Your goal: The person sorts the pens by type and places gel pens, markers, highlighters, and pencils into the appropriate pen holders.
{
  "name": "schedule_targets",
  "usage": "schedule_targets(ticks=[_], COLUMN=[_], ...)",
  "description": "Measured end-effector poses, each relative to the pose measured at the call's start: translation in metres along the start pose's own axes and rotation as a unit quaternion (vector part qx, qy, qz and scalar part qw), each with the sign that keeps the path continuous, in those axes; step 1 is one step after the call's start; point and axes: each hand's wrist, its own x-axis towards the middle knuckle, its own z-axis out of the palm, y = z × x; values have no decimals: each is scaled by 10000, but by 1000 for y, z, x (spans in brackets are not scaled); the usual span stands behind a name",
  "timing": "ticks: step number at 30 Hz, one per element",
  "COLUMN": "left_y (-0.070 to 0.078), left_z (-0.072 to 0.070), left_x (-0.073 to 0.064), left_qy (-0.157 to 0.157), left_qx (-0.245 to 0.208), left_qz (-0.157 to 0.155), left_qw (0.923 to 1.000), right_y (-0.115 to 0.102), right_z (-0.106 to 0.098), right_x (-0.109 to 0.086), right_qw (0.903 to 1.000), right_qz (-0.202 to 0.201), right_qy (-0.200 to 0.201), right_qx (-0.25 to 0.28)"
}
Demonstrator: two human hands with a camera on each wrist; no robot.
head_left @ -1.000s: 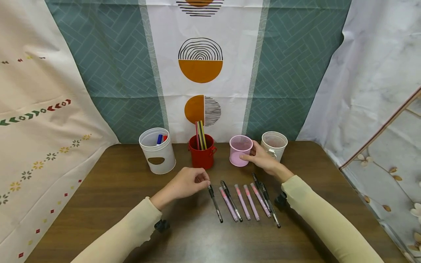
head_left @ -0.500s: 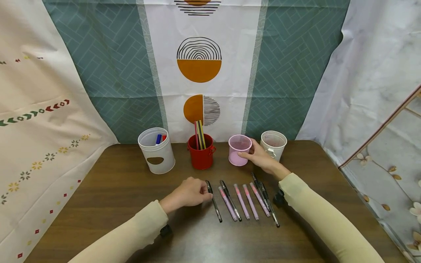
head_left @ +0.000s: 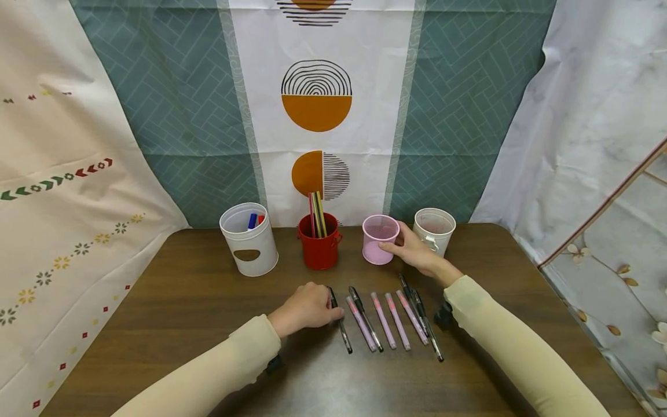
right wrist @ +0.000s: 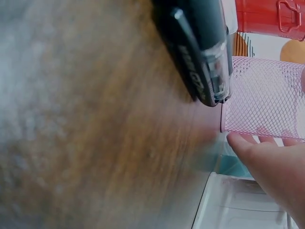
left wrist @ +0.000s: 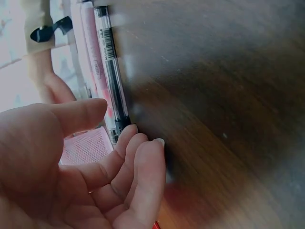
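Pen (head_left: 342, 333) partly hidden beneath half-open left hand (head_left: 308, 307), partly hidden right hand (head_left: 417, 251) gripping pink cup (head_left: 372, 250), coloured sticks (head_left: 317, 219) in red bucket (head_left: 319, 256), markers (head_left: 252, 220) in white bucket (head_left: 264, 250)

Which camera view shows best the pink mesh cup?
The head view: the pink mesh cup shows nearly whole. The right wrist view crops it; the left wrist view shows only a patch behind the left hand.
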Motion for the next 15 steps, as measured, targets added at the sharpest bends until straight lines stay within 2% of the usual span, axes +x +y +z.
schedule_targets(ticks=[2, 4, 7, 9, 10, 12, 15], left_y=[2, -3, -8, -19, -19, -33, -36], left_z=[1, 6, 11, 19, 18, 29, 29], left_x=[3, 7, 15, 25, 27, 38, 38], left_qy=[39, 204, 238, 272, 187, 201, 229], left_qx=[124, 246, 321, 296, 245, 289, 345], left_qz=[-79, 16, 38, 98, -1, 65, 25], left_qw=[9999, 9995, 9992, 9991, 9995, 9994, 9991], right_y=[-1, -2, -3, -3, -3, -3, -2], right_z=[0, -1, -2, -2, -3, -2, -2], right_x=[0, -1, -1, -1, -1, -1, 0], right_qw=[10000, 10000, 10000, 10000, 9999, 9999, 9999], right_qz=[-5, -4, -6, -12, -12, -10, 0], right_qy=[-25, -44, -78, -98, -110, -128, -152], right_qx=[27, 22, 11, -5, -1, 7, -10])
